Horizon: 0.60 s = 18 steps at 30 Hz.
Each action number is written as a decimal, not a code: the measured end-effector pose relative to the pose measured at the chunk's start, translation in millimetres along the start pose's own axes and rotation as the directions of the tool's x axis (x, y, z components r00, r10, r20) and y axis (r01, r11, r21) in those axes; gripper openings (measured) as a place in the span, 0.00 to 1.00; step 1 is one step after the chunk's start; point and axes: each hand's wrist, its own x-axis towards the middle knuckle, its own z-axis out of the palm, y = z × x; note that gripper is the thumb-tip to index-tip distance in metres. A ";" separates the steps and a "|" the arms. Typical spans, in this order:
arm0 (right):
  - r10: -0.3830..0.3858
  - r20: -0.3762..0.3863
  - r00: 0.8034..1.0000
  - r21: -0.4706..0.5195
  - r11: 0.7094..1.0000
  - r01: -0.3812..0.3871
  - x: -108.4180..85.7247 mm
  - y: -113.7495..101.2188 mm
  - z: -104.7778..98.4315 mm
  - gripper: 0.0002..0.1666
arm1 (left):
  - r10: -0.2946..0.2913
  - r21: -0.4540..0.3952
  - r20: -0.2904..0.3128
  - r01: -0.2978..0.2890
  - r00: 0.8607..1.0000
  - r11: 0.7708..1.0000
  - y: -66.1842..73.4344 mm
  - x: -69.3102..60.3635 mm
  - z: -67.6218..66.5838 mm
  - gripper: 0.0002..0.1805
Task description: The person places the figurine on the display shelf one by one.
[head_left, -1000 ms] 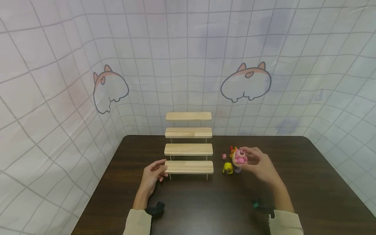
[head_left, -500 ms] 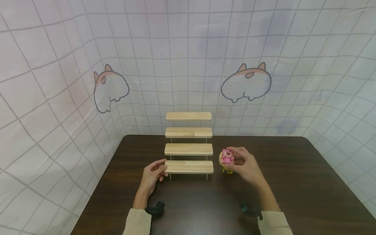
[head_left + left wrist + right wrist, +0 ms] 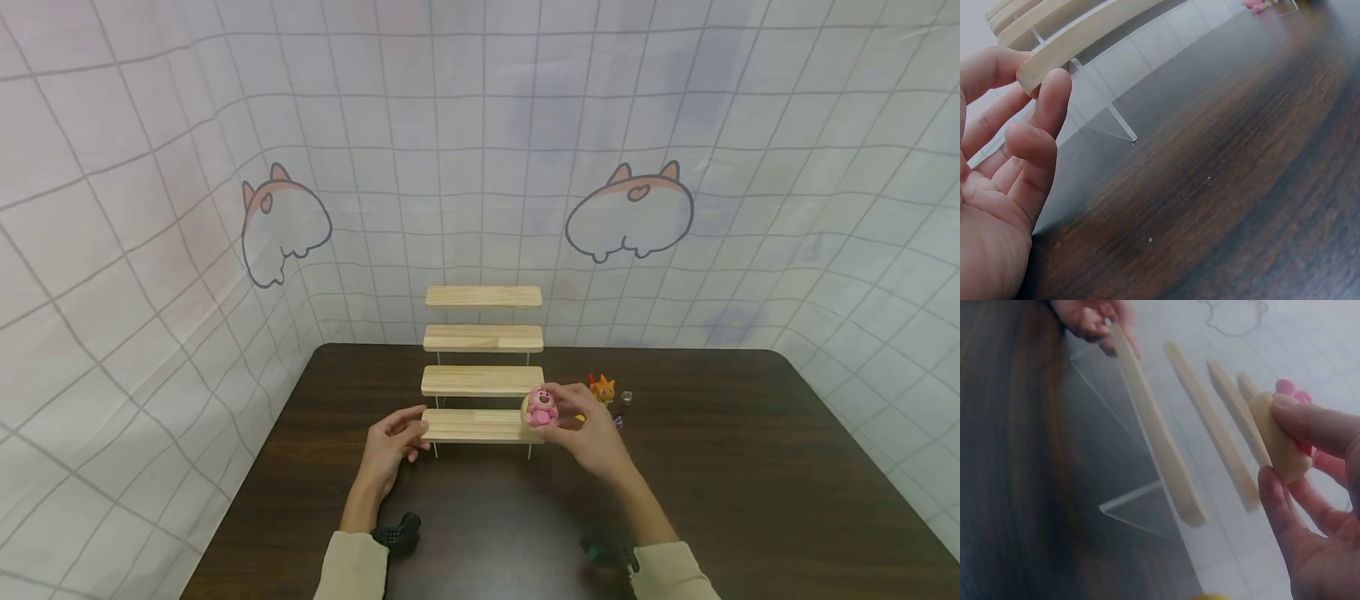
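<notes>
My left hand point(image 3: 386, 450) grips the left end of the lowest plank point(image 3: 472, 425) of a wooden stepped display stand. In the left wrist view, its thumb and fingers close around the plank's end point(image 3: 1041, 70), above a clear support leg point(image 3: 1105, 101). My right hand point(image 3: 596, 442) pinches a pink bear figurine point(image 3: 542, 408) with a rounded cream part behind it. From the head view, the figurine overlaps the right end of the lowest plank. The right wrist view shows its cream side point(image 3: 1280, 442) between thumb and fingers, apparently held off the planks.
Right of the stand, an orange figurine point(image 3: 602, 389), a small clear piece point(image 3: 627, 397) and a purple item point(image 3: 618, 421) sit on the dark wooden table point(image 3: 750, 467). A yellow item point(image 3: 580, 418) is mostly hidden by my right hand. Grid-patterned cloth point(image 3: 480, 167) encloses the back and sides.
My right hand has carried the pink bear figurine leftward, from above the other figurines to the lowest plank's right end. My left hand has stayed on the plank.
</notes>
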 end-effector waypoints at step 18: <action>-0.005 0.011 1.000 0.104 0.995 0.004 5.3 -13.3 39.5 0.37 | -0.005 -0.019 0.007 0.006 1.000 1.000 -0.3 1.0 -0.9 0.22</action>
